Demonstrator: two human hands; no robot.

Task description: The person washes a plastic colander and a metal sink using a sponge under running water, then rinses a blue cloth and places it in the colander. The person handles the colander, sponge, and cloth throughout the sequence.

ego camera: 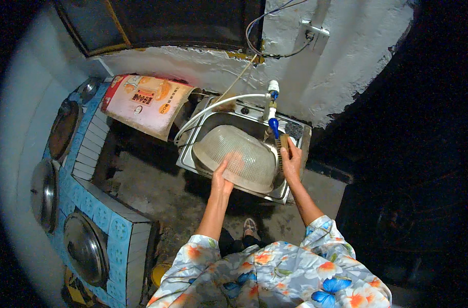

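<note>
A translucent plastic mesh basket [253,148] lies tilted over the stainless-steel sink [184,158], its base turned up. My left hand [223,179] grips its near rim, thumb outside and fingers showing faintly through the mesh. In my right hand [292,161] is a wooden-backed scrub brush [284,143], its bristles facing left towards the basket. Whether the bristles touch the basket, I cannot tell. Just above the brush hangs the blue end of the tap [273,125]. A dark scouring pad [293,130] rests at the sink's back right corner.
A white hose [222,101] curves from the tap to the sink's left side. Left of it sits a printed cardboard sheet [149,106]. A blue-tiled stove [118,231] with metal lids [84,248] stands at the left. Cables [253,38] hang on the wall.
</note>
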